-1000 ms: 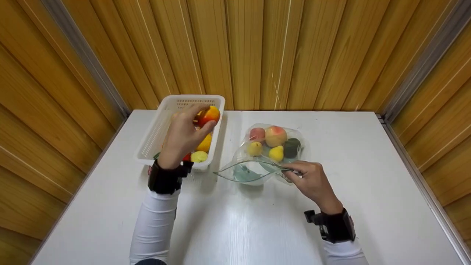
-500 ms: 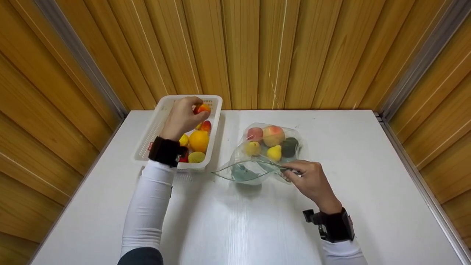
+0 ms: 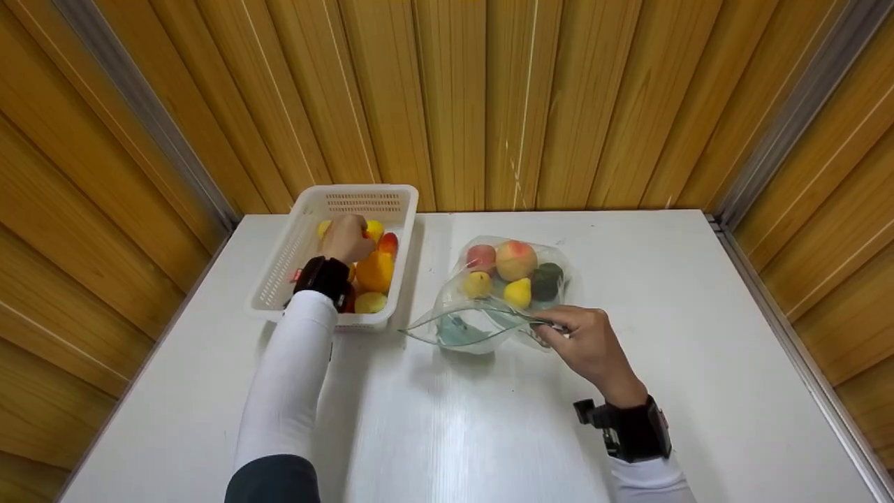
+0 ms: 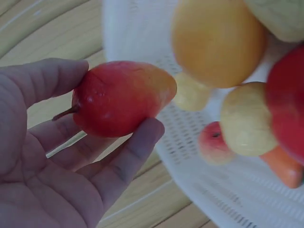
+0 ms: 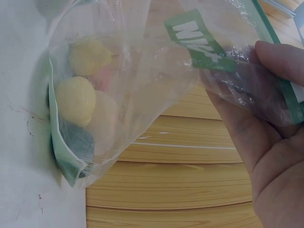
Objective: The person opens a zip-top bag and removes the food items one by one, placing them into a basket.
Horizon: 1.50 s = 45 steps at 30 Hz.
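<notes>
My left hand [image 3: 346, 239] reaches down into the white basket [image 3: 279, 269] on the left. Its thumb and fingers pinch a red-and-yellow mango [image 4: 121, 98] with a short stem; in the head view the hand covers most of it. On the right, my right hand [image 3: 581, 342] pinches one corner of the mouth of a clear zip bag [image 3: 464, 328], which gapes toward me. Inside the bag lie a peach [image 3: 516, 260], a reddish round fruit [image 3: 481, 258], a yellow pear [image 3: 517, 293], a yellowish round fruit [image 3: 477, 284] and a dark green fruit [image 3: 547, 281].
Around my left hand, the basket holds an orange [image 3: 375, 271], another red fruit [image 3: 388, 243], a yellow-green fruit [image 3: 370, 302] and several others. Both basket and bag stand on a white table [image 3: 447, 433]. Wood-look panels [image 3: 447, 105] rise behind it.
My left hand, gripping the mango throughout, has gone from above the basket's right side to lower inside it, toward the left. My right hand keeps its grip on the bag.
</notes>
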{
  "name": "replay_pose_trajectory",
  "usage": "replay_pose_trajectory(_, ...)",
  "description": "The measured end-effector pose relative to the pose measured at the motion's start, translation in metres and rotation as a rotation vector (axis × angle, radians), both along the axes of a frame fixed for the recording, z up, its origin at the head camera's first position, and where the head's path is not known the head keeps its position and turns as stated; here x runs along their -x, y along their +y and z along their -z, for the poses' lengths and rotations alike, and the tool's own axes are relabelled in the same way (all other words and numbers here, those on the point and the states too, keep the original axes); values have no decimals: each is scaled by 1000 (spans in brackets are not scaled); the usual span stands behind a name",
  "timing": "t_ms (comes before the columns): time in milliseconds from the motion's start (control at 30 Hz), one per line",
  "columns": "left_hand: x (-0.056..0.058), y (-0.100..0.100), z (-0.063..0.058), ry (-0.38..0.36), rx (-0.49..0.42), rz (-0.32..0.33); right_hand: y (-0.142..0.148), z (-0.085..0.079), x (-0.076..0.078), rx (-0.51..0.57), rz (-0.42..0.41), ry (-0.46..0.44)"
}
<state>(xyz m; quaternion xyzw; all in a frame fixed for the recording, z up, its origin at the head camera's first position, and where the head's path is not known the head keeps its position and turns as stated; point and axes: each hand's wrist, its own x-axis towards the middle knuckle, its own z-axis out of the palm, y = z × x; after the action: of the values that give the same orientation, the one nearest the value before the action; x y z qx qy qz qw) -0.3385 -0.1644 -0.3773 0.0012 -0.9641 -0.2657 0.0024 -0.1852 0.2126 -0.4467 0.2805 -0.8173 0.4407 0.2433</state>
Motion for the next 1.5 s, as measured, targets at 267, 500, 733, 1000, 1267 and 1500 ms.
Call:
replay_pose_trajectory(267, 10, -10, 19, -99, -50, -113, -1, 2, 0, -3, -5, -6)
replay_pose_trajectory(500, 8, -15, 17, -148, -53, -120, -2, 0, -1, -4, 0, -6)
replay_pose_trajectory(733, 1, -19, 9, -158, -10, -74, -3, 0, -1, 8, -4, -12)
replay_pose_trajectory(1000, -14, -9, -8, -46, 3, 25, -1, 0, 1, -7, 5, 14)
replay_pose_trajectory(1267, -67, 29, -29, 195, -108, 231, -2, -1, 1, -26, 9, 34)
replay_pose_trajectory(1500, -115, 58, -35, 307, -172, 374, -3, 1, 0, -23, 5, 13)
